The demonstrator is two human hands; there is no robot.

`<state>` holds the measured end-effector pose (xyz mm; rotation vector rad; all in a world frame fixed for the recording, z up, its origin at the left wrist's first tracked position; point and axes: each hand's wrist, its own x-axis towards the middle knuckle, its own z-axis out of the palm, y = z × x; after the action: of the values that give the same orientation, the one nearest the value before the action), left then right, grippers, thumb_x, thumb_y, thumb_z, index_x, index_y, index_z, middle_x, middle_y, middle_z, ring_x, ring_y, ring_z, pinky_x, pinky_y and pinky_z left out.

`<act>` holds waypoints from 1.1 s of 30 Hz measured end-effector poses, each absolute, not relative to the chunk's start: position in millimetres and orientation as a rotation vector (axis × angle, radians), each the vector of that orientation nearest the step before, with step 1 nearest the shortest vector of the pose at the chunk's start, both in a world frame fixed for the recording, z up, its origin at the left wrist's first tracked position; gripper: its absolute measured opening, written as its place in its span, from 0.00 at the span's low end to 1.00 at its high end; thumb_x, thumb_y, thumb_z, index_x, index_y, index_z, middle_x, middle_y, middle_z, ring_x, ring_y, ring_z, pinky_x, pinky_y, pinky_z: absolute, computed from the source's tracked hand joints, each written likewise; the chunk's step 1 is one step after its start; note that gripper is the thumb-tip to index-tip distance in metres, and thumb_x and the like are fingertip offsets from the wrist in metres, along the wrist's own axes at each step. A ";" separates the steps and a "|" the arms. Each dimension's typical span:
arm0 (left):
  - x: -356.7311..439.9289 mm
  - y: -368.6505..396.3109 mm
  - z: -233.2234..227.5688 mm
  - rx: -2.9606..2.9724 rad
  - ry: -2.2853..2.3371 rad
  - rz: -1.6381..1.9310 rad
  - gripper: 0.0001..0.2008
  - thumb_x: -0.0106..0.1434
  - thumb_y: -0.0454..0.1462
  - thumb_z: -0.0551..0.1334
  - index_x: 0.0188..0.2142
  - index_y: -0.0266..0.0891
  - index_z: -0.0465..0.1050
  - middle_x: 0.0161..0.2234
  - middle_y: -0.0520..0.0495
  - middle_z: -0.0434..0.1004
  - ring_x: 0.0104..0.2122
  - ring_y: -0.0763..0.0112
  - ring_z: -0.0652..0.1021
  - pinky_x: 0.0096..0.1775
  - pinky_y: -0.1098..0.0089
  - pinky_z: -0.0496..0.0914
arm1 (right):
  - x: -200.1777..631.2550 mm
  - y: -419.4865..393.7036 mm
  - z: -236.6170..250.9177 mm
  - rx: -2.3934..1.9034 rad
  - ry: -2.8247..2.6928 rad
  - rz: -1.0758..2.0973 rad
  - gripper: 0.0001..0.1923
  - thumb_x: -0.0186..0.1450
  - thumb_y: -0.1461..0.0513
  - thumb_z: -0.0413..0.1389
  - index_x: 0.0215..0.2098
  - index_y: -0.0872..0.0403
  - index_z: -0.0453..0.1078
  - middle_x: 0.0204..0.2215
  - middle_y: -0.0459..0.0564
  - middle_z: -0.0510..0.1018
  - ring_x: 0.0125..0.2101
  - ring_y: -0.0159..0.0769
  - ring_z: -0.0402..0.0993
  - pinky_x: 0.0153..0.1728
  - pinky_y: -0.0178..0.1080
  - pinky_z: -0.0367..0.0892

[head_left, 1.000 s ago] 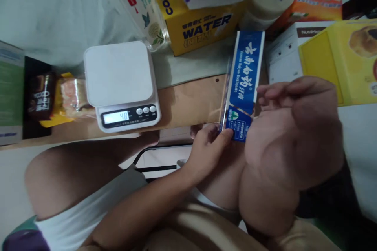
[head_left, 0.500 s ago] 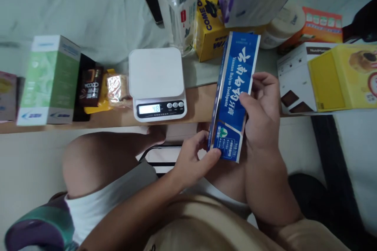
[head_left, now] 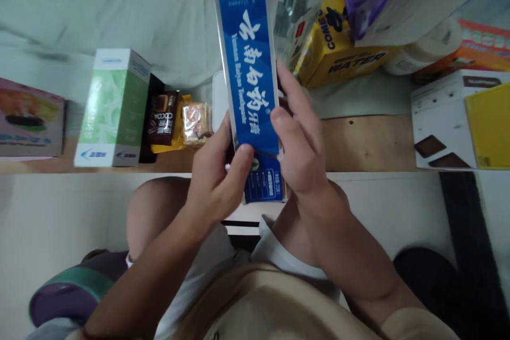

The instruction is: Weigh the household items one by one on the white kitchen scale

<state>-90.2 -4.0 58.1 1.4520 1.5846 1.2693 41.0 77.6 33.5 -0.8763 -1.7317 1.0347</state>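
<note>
A blue toothpaste box (head_left: 251,74) with white lettering stands nearly upright in the middle of the view, gripped from both sides. My left hand (head_left: 219,170) is closed on its lower left side, thumb on the front face. Around the right edge my right hand (head_left: 298,133) is closed too, its thumb at the front and fingers behind. The box covers most of a white kitchen scale (head_left: 219,95), so its display is hidden.
Left of the scale lie a wrapped snack (head_left: 196,123), a brown cocoa packet (head_left: 163,119) and a green-white box (head_left: 113,109). Behind and right stand a plastic bottle (head_left: 297,5), a yellow box (head_left: 338,53), a purple package (head_left: 398,0) and a white box (head_left: 442,122).
Both hands have carried the toothpaste box left and up, in front of the scale. The camera view has shifted, so the table items sit farther right.
</note>
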 end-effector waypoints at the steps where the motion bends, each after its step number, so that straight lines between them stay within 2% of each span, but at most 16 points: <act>1: -97.7 4.4 61.5 1.449 1.622 1.229 0.22 0.78 0.50 0.56 0.62 0.43 0.75 0.51 0.45 0.84 0.47 0.61 0.83 0.52 0.63 0.79 | 35.1 83.3 33.1 -0.875 -1.704 1.026 0.37 0.76 0.38 0.44 0.73 0.48 0.64 0.65 0.54 0.75 0.72 0.46 0.66 0.76 0.55 0.65; 3: -113.0 21.4 66.4 1.464 1.701 1.117 0.21 0.77 0.49 0.55 0.61 0.43 0.75 0.49 0.45 0.84 0.46 0.60 0.82 0.52 0.62 0.77 | 24.5 93.0 31.2 -0.873 -1.664 1.028 0.37 0.75 0.37 0.46 0.67 0.50 0.71 0.61 0.54 0.77 0.70 0.45 0.68 0.77 0.52 0.64; 5: -125.3 36.5 69.5 1.490 1.791 0.969 0.20 0.76 0.47 0.54 0.57 0.43 0.77 0.44 0.45 0.84 0.41 0.60 0.81 0.45 0.61 0.75 | 16.1 99.1 27.5 -0.884 -1.664 1.046 0.36 0.75 0.36 0.45 0.65 0.48 0.73 0.60 0.52 0.79 0.68 0.42 0.71 0.76 0.49 0.64; 8: -131.9 50.3 74.4 1.554 1.891 0.776 0.17 0.75 0.48 0.54 0.44 0.43 0.78 0.33 0.45 0.80 0.32 0.61 0.75 0.37 0.62 0.68 | 10.3 100.3 20.9 -0.944 -1.662 1.020 0.37 0.76 0.36 0.43 0.67 0.49 0.71 0.60 0.52 0.78 0.67 0.41 0.73 0.74 0.50 0.66; 10: -129.5 52.9 77.6 1.596 1.922 0.737 0.17 0.75 0.48 0.54 0.36 0.44 0.75 0.29 0.46 0.75 0.31 0.60 0.74 0.38 0.62 0.68 | 11.1 97.6 18.5 -0.990 -1.667 0.965 0.37 0.77 0.37 0.41 0.66 0.50 0.73 0.58 0.53 0.76 0.65 0.43 0.73 0.74 0.54 0.66; 12: -127.1 52.5 78.9 1.631 1.948 0.746 0.16 0.75 0.47 0.56 0.33 0.44 0.73 0.27 0.46 0.71 0.34 0.58 0.75 0.42 0.60 0.70 | 14.2 94.6 19.1 -1.008 -1.682 0.941 0.37 0.77 0.37 0.40 0.64 0.48 0.75 0.58 0.52 0.75 0.64 0.44 0.73 0.72 0.56 0.68; 15: -131.9 51.0 73.2 1.670 1.956 0.740 0.17 0.74 0.49 0.58 0.32 0.44 0.72 0.28 0.45 0.69 0.38 0.54 0.76 0.47 0.56 0.72 | 20.0 93.0 24.8 -1.030 -1.735 0.943 0.32 0.77 0.38 0.41 0.61 0.42 0.77 0.58 0.49 0.76 0.62 0.42 0.75 0.69 0.53 0.70; 18: -145.1 46.7 61.0 1.663 1.860 0.897 0.19 0.73 0.53 0.61 0.35 0.43 0.76 0.28 0.47 0.70 0.34 0.59 0.76 0.45 0.57 0.73 | 26.1 96.0 28.6 -1.075 -1.728 0.919 0.25 0.77 0.44 0.45 0.56 0.43 0.79 0.54 0.49 0.81 0.56 0.43 0.78 0.64 0.52 0.73; 21: -154.3 33.6 52.5 1.661 1.744 1.235 0.20 0.75 0.55 0.60 0.44 0.42 0.78 0.31 0.50 0.74 0.29 0.68 0.75 0.39 0.63 0.73 | 32.8 101.9 22.1 -1.060 -1.495 0.827 0.22 0.73 0.49 0.46 0.48 0.49 0.79 0.41 0.51 0.81 0.41 0.40 0.77 0.49 0.49 0.74; 23: -154.9 22.3 51.1 1.668 1.692 1.376 0.18 0.77 0.52 0.58 0.45 0.43 0.78 0.30 0.52 0.75 0.27 0.71 0.75 0.38 0.64 0.74 | 38.1 106.6 13.1 -1.026 -1.377 0.734 0.19 0.69 0.51 0.48 0.42 0.51 0.77 0.32 0.50 0.75 0.33 0.37 0.73 0.38 0.44 0.70; 25: -152.9 14.0 51.2 1.709 1.626 1.464 0.14 0.78 0.47 0.57 0.45 0.43 0.76 0.30 0.52 0.77 0.30 0.71 0.79 0.41 0.66 0.76 | 43.6 111.5 3.3 -1.004 -1.328 0.645 0.17 0.67 0.52 0.49 0.37 0.51 0.76 0.28 0.48 0.70 0.28 0.35 0.69 0.31 0.42 0.63; 27: -151.6 11.0 50.6 1.753 1.559 1.535 0.10 0.78 0.41 0.55 0.45 0.44 0.75 0.35 0.52 0.80 0.34 0.71 0.82 0.44 0.67 0.78 | 48.5 115.7 -5.2 -0.991 -1.313 0.594 0.17 0.66 0.51 0.48 0.35 0.50 0.74 0.27 0.48 0.69 0.26 0.33 0.67 0.29 0.41 0.60; 29: -153.3 12.2 49.2 1.740 1.500 1.590 0.11 0.76 0.35 0.52 0.44 0.44 0.74 0.38 0.52 0.82 0.39 0.69 0.84 0.47 0.66 0.79 | 51.6 118.3 -11.4 -0.979 -1.333 0.586 0.16 0.66 0.52 0.47 0.33 0.50 0.74 0.27 0.48 0.68 0.26 0.33 0.67 0.29 0.41 0.60; 33: -163.3 15.7 48.5 1.485 1.482 1.600 0.14 0.75 0.31 0.52 0.41 0.46 0.76 0.37 0.53 0.81 0.40 0.70 0.83 0.48 0.64 0.81 | 48.8 116.6 -16.4 -0.975 -1.369 0.599 0.17 0.68 0.55 0.46 0.34 0.49 0.75 0.26 0.49 0.67 0.26 0.34 0.68 0.30 0.41 0.60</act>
<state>-163.3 15.7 48.5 1.4850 1.4819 1.6004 48.8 116.6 -16.4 -0.9753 -1.3688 0.5988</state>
